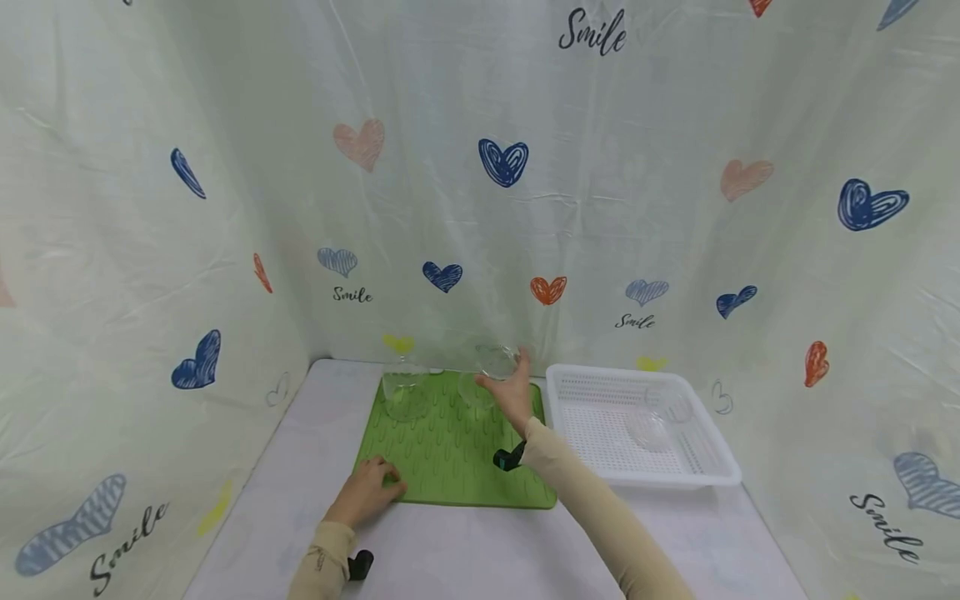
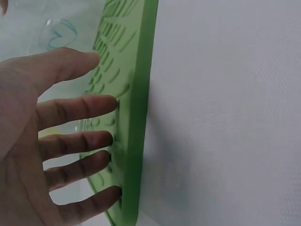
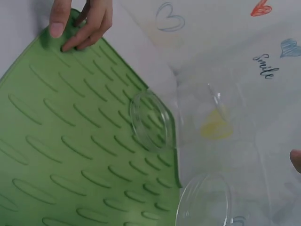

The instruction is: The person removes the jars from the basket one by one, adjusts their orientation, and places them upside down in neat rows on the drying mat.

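A green ridged mat (image 1: 450, 467) lies on the table. Near its back right, my right hand (image 1: 513, 395) holds a clear, see-through container (image 1: 480, 392) by its upper part, thumb on one side and fingers on the other. That container's round rim or base (image 3: 204, 200) shows low in the right wrist view, where only a fingertip of my right hand (image 3: 296, 161) appears. A second clear container (image 1: 406, 398) stands at the mat's back left. My left hand (image 2: 51, 136) rests its spread fingertips on the mat's near left edge, holding nothing.
To the right of the mat stands a white perforated basket (image 1: 712, 458) with clear container-like pieces (image 1: 652, 425) inside; their exact shape is hard to make out. A pale curtain (image 1: 450, 217) printed with hearts hangs behind and around the white-covered table (image 1: 480, 550).
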Demonstrator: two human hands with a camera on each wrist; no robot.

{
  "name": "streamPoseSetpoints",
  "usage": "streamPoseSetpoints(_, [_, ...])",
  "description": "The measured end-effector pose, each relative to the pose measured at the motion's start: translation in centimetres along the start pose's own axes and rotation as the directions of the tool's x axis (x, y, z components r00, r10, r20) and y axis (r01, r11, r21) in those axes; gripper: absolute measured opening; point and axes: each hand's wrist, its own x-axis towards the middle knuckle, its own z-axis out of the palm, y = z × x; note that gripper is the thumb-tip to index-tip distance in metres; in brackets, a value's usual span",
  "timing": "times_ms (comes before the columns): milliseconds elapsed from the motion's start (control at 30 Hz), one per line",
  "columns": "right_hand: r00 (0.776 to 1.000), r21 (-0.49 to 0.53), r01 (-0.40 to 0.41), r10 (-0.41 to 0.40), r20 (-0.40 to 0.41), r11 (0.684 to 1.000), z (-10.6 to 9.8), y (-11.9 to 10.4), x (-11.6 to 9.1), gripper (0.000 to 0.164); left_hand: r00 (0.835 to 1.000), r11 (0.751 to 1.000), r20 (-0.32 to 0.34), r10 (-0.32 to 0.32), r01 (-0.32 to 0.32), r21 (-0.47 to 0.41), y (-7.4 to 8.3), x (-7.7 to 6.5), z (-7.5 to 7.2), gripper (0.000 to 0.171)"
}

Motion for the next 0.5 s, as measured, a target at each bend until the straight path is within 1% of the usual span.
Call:
streamPoseSetpoints(100, [1.000, -0.026, 0.003, -0.003, 0.009, 1.000, 1.2, 0.7, 0.4, 0.110, 1.000, 1.000, 0.014, -0.012, 0.012, -0.011, -0.1, 0.0, -0.1, 0.023])
streamPoseSetpoints(200, [1.000, -0.083, 0.005, -0.005, 0.010, 0.997, 2.2, 1.6, 0.7, 0.109, 1.000, 0.999, 0.020, -0.008, 0.009, -0.037, -0.2, 0.0, -0.2, 0.024])
streamPoseSetpoints(267, [1.000, -0.107, -0.007, 0.008, 0.012, 0.994, 2.7, 2.1, 0.8, 0.109, 1.000, 0.999, 0.020, -0.005, 0.005, -0.046, -0.1, 0.0, -0.2, 0.024])
streamPoseSetpoints(367, [0.999, -0.110, -0.020, 0.022, 0.023, 0.994, 3.3, 2.6, 0.6, 0.108, 1.000, 0.999, 0.013, 0.006, -0.005, -0.044, -0.1, 0.0, -0.2, 0.025])
streamPoseSetpoints(500, [0.997, -0.133, -0.022, 0.031, 0.064, 0.991, 4.0, 3.1, 0.7, 0.107, 1.000, 0.999, -0.002, 0.007, -0.007, -0.035, 0.0, -0.3, -0.3, 0.027])
